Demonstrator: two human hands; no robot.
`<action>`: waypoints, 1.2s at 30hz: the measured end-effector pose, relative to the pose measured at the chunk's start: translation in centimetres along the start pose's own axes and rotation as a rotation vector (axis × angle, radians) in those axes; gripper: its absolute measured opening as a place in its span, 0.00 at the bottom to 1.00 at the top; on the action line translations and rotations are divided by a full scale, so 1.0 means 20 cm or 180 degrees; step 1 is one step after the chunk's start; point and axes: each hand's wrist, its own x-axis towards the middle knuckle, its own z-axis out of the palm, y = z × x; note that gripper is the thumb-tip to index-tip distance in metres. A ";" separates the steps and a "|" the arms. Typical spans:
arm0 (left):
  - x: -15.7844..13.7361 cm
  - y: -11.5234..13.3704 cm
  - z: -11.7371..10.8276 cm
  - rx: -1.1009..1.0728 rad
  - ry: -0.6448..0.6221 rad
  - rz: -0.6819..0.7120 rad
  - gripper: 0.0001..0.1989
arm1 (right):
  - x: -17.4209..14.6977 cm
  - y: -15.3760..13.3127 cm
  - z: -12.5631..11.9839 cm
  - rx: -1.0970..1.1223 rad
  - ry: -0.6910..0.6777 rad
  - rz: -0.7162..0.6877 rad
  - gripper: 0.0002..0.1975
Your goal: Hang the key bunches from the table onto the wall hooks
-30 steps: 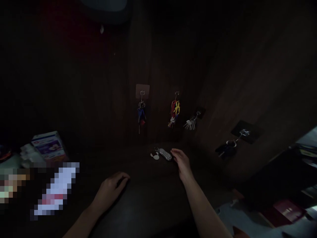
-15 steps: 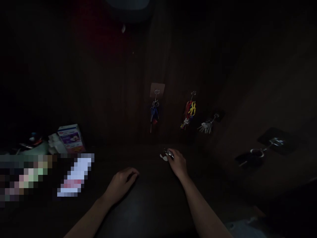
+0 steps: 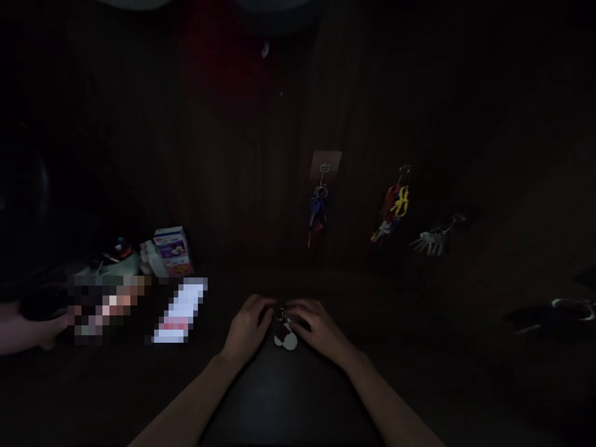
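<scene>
Dark brown wood makes up the tabletop [image 3: 274, 403], dim nearly throughout, with a faint bluish sheen nearest the wearer. Just beyond that sheen lies a keychain [image 3: 289, 341], its pale rounded tags between the two hands. The left hand [image 3: 251, 326] and right hand [image 3: 316, 326] curl inward, fingertips close together about its ring end; the gloom hides whether either pinches it. To the left are a blurred-out pale item [image 3: 180, 310] and, near it, a multicoloured blurred patch [image 3: 109, 307]. Farther back, a small printed carton [image 3: 173, 248] stands beside a whitish object [image 3: 154, 259]. Behind rises a dark wood wall [image 3: 261, 186], tinted red higher up. Along it hang blue keys [image 3: 317, 211], a red-and-yellow bunch [image 3: 393, 208] and silver keys [image 3: 433, 241]; at the far right a metal ring [image 3: 573, 302] shows dimly.
</scene>
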 end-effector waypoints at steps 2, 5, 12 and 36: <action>0.00 -0.01 0.01 0.0196 0.0043 0.0063 0.10 | 0.01 -0.03 0.02 0.0020 -0.0063 -0.0109 0.12; 0.01 -0.01 0.02 0.0522 -0.0140 0.0141 0.11 | 0.02 -0.02 0.03 0.0057 -0.0074 -0.0085 0.15; 0.01 0.01 0.01 0.0623 -0.0332 0.0035 0.08 | 0.01 0.01 0.03 -0.0130 -0.0078 -0.0069 0.17; 0.00 0.03 -0.03 -0.0873 0.0622 -0.0408 0.08 | 0.00 -0.09 0.02 0.0161 0.0494 -0.0500 0.14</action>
